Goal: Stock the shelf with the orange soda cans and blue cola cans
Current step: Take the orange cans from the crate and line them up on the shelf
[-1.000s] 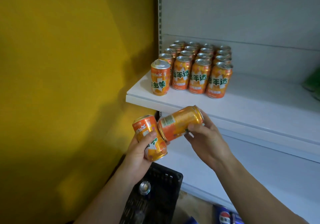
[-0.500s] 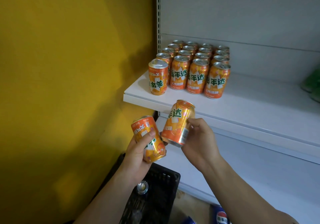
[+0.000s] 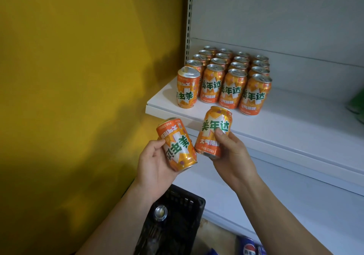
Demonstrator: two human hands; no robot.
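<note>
Several orange soda cans (image 3: 230, 77) stand in rows at the left end of the white shelf (image 3: 285, 130). One front-left can (image 3: 187, 90) stands upside down. My left hand (image 3: 155, 166) grips an orange can (image 3: 177, 144) that is upside down and tilted. My right hand (image 3: 232, 156) holds another orange can (image 3: 213, 132) nearly upright, label facing me, just in front of the shelf's front edge. Blue cola cans (image 3: 250, 248) show at the bottom edge, below the shelves.
A black plastic basket (image 3: 177, 225) sits below my arms with a can top (image 3: 160, 212) visible inside. A yellow wall (image 3: 78, 97) is at the left. A lower white shelf (image 3: 295, 205) runs beneath. Something green (image 3: 356, 105) lies at the shelf's right edge.
My right hand has turned its can from lying sideways to nearly upright and lifted it toward the shelf edge. The left hand's can has twisted so its label faces me.
</note>
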